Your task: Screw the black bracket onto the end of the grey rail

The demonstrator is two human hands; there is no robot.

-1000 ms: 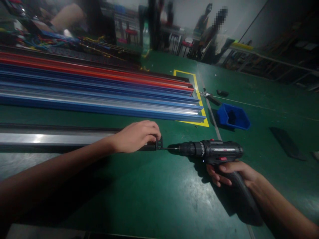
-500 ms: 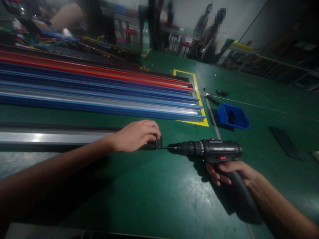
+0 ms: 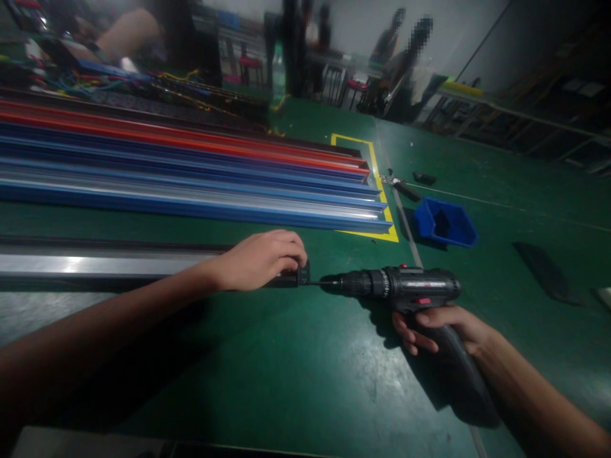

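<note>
My right hand (image 3: pixel 443 327) is wrapped round the handle of a black cordless drill (image 3: pixel 420 286), which lies level and points left. Its long thin bit (image 3: pixel 317 282) reaches the black end cap (image 3: pixel 304 273) on a black and silver metal profile (image 3: pixel 114 262). Over the right end of that profile lies my left hand (image 3: pixel 265 259), its fingers curled down on the profile end and the cap. The tip of the bit is too small to make out where it meets the cap.
Blue profiles (image 3: pixel 191 194) and red profiles (image 3: pixel 214 137) lie side by side behind, ending at yellow tape (image 3: pixel 389 216). A blue bin (image 3: pixel 446 222), pliers (image 3: pixel 401 186) and a dark flat piece (image 3: pixel 544 270) are to the right on the green table (image 3: pixel 296 381). Another person's arm (image 3: pixel 128 32) shows top left.
The drill and my right hand have shifted very slightly left. My left hand stays on the profile end.
</note>
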